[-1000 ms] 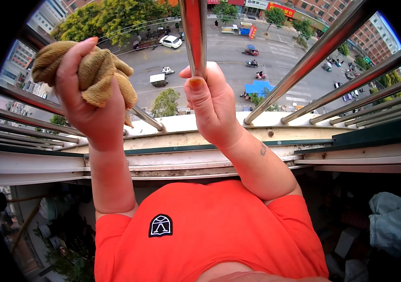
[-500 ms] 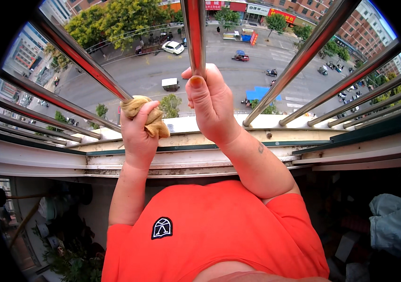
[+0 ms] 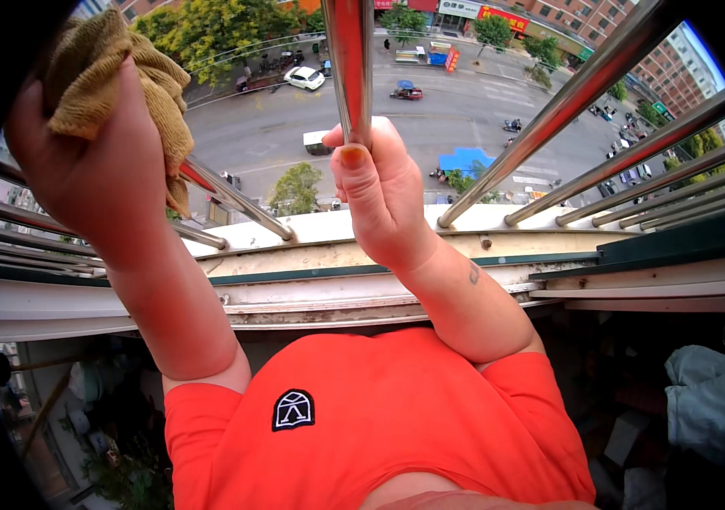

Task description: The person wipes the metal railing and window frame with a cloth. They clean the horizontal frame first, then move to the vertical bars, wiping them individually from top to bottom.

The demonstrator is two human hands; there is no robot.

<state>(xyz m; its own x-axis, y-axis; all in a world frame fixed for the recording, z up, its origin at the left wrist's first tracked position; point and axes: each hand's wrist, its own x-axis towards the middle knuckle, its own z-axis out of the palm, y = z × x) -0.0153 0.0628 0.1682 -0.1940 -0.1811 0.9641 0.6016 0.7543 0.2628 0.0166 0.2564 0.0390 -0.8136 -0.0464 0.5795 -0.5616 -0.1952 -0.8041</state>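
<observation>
My left hand (image 3: 94, 170) is raised at the upper left, closed round a tan cloth (image 3: 94, 81) wrapped about a shiny metal bar (image 3: 239, 204). The cloth and hand hide the upper stretch of that bar; its lower end shows, standing on the white sill. In the middle, my right hand (image 3: 379, 191) grips another upright metal bar (image 3: 349, 68), fingers curled round it and thumb lying along its near side. Red from my shirt reflects in both bars.
More metal bars (image 3: 562, 119) stand in a row to the right and left. Below them runs a white window ledge (image 3: 320, 223) with a dirty track (image 3: 337, 293). Far beneath lies a street (image 3: 269, 127) with vehicles and trees. Pale blue fabric (image 3: 711, 399) lies indoors at lower right.
My left hand has slid the cloth up along the bar, from near its foot to high at the upper left. My right hand keeps its grip on the middle bar.
</observation>
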